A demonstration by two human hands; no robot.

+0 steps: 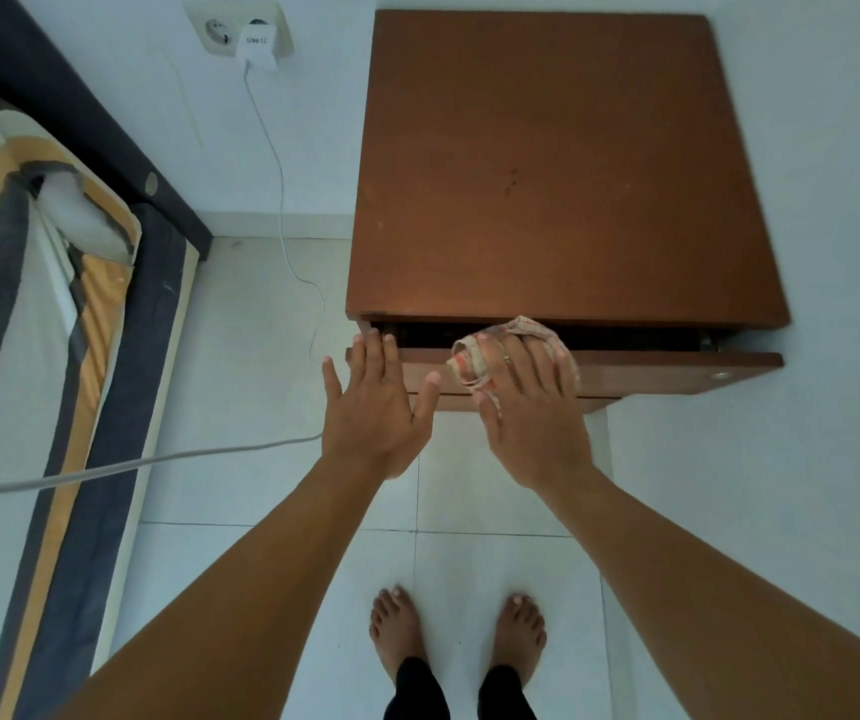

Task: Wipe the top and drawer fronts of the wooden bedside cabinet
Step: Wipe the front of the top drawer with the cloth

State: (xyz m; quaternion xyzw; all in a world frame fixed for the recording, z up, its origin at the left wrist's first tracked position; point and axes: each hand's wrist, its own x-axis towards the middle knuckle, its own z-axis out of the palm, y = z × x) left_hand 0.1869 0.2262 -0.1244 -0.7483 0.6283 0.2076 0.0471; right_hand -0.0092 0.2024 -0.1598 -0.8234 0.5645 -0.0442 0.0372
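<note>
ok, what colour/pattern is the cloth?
Cream cloth with red-orange stripes, seemingly checked. Head view shows it, under the right hand on the drawer front.

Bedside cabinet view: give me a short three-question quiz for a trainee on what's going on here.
1. True or false: the top drawer of the wooden bedside cabinet is fully shut.
2. Which hand presses the cloth against the drawer front? A) left B) right C) both
3. Fill in: the white charger is plugged into the wall ____.
Key: 1 false, slightly open; 2 B, the right hand, while the left hand is bare; 3 socket.
</note>
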